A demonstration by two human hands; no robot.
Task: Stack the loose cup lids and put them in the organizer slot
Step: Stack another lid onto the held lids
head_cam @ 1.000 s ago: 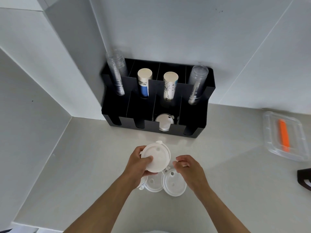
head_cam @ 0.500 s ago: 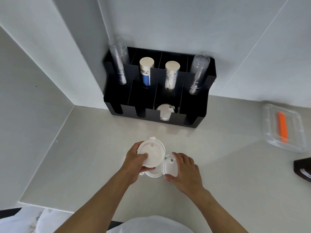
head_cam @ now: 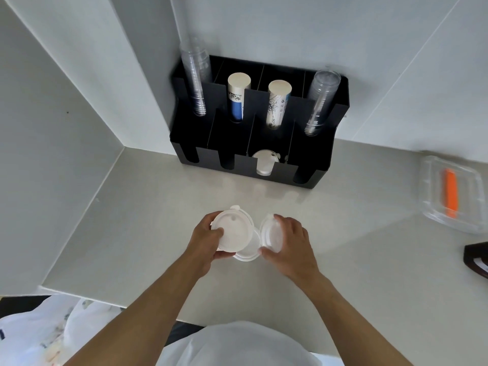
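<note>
My left hand (head_cam: 205, 240) grips a small stack of white cup lids (head_cam: 233, 233) just above the counter, flat side facing me. My right hand (head_cam: 287, 241) holds a single white lid (head_cam: 268, 233) tilted on its edge, right beside that stack. One more white lid (head_cam: 249, 250) lies flat on the counter beneath and between the two. A black organizer (head_cam: 311, 165) stands against the back wall; its third front slot holds several white lids (head_cam: 264, 162), while the other front slots look dark.
The organizer's rear compartments hold two stacks of clear cups (head_cam: 196, 80) and two sleeves of paper cups (head_cam: 237, 96). A clear plastic box with an orange item (head_cam: 451, 192) sits at the right, a dark object (head_cam: 478, 257) nearer the right edge. White bags (head_cam: 45, 336) lie below the counter edge.
My right hand went down onto the loose lid on the counter, closed on it and tipped it up beside the stack. The stack in my left hand has dropped slightly lower.
</note>
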